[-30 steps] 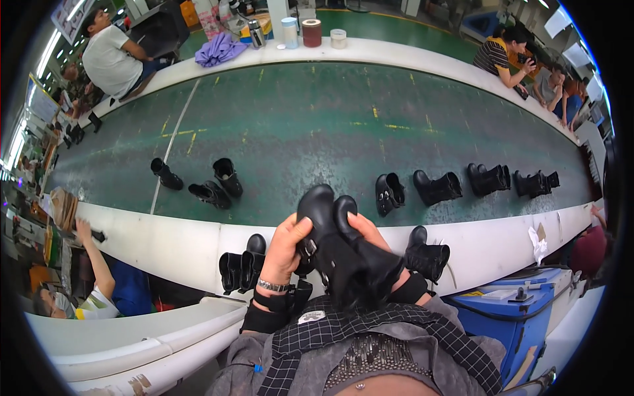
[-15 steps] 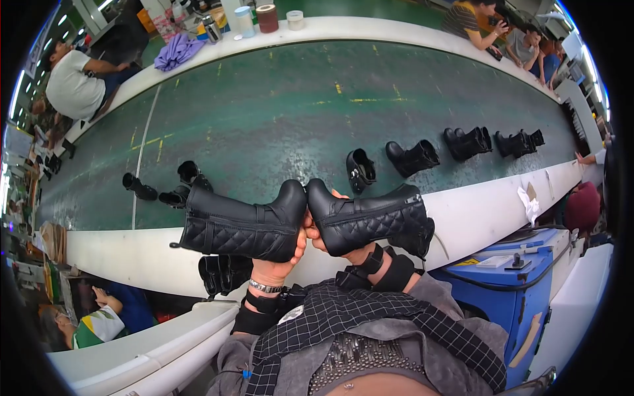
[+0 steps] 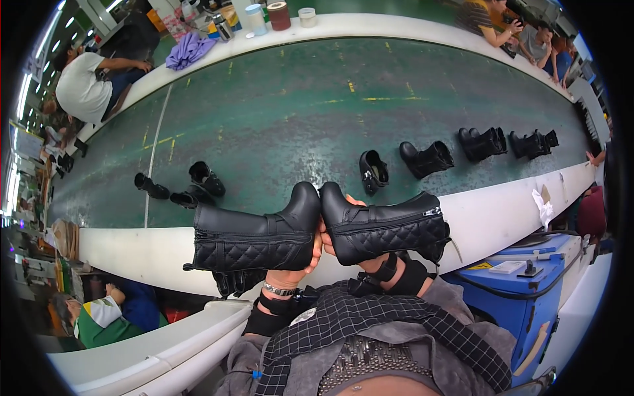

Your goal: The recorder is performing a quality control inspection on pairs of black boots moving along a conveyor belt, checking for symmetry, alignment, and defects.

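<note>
I hold a pair of black boots on their sides in front of me, the toes almost touching and the soles facing each other. My left hand [image 3: 309, 263] is closed around the heel of the left boot [image 3: 254, 234], whose quilted shaft stretches to the left. At the sole and heel of the right boot [image 3: 386, 231], my right hand [image 3: 328, 243] is closed too, with fingers also showing past its upper edge. A zip with a metal pull runs along the right boot's shaft. Part of another black boot [image 3: 231, 282] shows beneath the left one.
A green conveyor belt [image 3: 264, 119] crosses in front, with several black boots [image 3: 428, 158] standing to the right and others [image 3: 206, 179] at left. White ledges [image 3: 132, 254] border it. A blue machine [image 3: 508, 297] stands at right. Several people sit around the line.
The view has shifted, so the surroundings appear further right. Both boots sit slightly lower against the belt, and the left one covers more of the boot beneath it. My grip looks the same.
</note>
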A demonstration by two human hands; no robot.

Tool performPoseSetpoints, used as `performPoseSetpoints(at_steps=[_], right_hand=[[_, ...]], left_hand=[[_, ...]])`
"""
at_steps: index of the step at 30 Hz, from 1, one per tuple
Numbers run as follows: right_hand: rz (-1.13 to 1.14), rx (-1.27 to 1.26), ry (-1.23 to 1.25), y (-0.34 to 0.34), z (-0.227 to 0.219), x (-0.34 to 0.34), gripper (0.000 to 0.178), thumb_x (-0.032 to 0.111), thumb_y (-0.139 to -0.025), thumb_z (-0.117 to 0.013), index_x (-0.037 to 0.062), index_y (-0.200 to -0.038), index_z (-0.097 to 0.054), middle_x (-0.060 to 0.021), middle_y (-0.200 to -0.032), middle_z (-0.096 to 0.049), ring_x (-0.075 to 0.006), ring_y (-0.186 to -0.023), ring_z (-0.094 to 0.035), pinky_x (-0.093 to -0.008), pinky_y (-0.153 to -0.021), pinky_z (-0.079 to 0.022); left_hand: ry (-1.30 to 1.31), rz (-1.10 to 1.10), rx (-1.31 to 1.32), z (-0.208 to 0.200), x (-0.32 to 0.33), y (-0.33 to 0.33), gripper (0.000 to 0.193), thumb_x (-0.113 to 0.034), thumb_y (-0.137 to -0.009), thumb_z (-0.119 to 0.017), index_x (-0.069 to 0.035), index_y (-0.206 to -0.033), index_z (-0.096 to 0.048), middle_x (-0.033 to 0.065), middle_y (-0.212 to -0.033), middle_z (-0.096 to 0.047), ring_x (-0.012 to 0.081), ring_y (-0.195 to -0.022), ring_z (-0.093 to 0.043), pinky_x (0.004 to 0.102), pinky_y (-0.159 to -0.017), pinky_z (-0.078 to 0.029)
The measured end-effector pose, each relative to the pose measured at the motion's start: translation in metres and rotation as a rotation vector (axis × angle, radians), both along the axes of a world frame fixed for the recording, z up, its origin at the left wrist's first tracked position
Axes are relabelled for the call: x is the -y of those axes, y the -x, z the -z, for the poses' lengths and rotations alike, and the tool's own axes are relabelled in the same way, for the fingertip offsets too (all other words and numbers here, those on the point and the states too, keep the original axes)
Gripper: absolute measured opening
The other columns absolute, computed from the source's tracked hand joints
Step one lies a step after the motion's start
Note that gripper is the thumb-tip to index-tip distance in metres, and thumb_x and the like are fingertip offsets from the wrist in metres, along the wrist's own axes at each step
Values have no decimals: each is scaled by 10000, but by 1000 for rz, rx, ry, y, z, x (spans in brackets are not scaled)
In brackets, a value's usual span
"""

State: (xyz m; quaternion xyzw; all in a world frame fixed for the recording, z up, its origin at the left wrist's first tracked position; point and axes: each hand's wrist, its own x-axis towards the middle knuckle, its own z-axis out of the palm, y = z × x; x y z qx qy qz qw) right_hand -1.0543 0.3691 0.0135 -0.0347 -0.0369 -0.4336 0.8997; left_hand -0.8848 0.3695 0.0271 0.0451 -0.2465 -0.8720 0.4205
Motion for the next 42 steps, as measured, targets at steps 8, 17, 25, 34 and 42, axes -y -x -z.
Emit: performPoseSetpoints(at_steps=[8, 17, 25, 34, 42], right_hand=[[2, -39, -56, 3, 11, 1, 644, 518, -920, -342, -79, -1029, -557, -199, -920, -620, -284, -735, -620, -355, -678, -516], [107, 23, 156, 2, -23, -8, 589, 470, -942, -374, -66, -1147, -504, -217, -1063, -598, -298, -948, -617, -351, -862, -505], [449, -334, 70, 38, 2, 2, 493, 482, -901, -489, 105, -1216, -511, -170, -1098, -588, -275, -962, -609, -322, -645, -566], [625, -523, -13, 15, -27, -12, 337, 386, -865, -605, 127, -1078, -572, -21, -946, -654, -136, -776, -639, -252, -509, -503], [693, -612, -194, -2, -20, -16, 346, 401, -846, -628, 113, -1032, -582, -33, -936, -632, -128, -813, -616, -263, -592, -538]], left_hand=[[-68, 6, -90, 12, 1, 2, 746, -576, -814, -510, 103, -1110, -429, 194, -734, -570, 209, -524, -581, 229, -353, -449], [-210, -65, -139, 13, -2, 1, 750, -552, -845, -488, 100, -1207, -410, 242, -981, -567, 264, -754, -618, 321, -484, -528], [-271, -382, -215, 3, 12, -7, 488, -320, -887, -563, -19, -1257, -456, 224, -1297, -462, 398, -1186, -472, 625, -976, -368], [-293, -526, -95, 10, 10, -1, 471, -222, -861, -622, -26, -1246, -434, 165, -1225, -519, 329, -1130, -525, 573, -923, -465], [-314, -551, -19, 5, 5, 5, 454, -185, -844, -638, -20, -1223, -451, 154, -1201, -532, 308, -1113, -538, 555, -927, -470]])
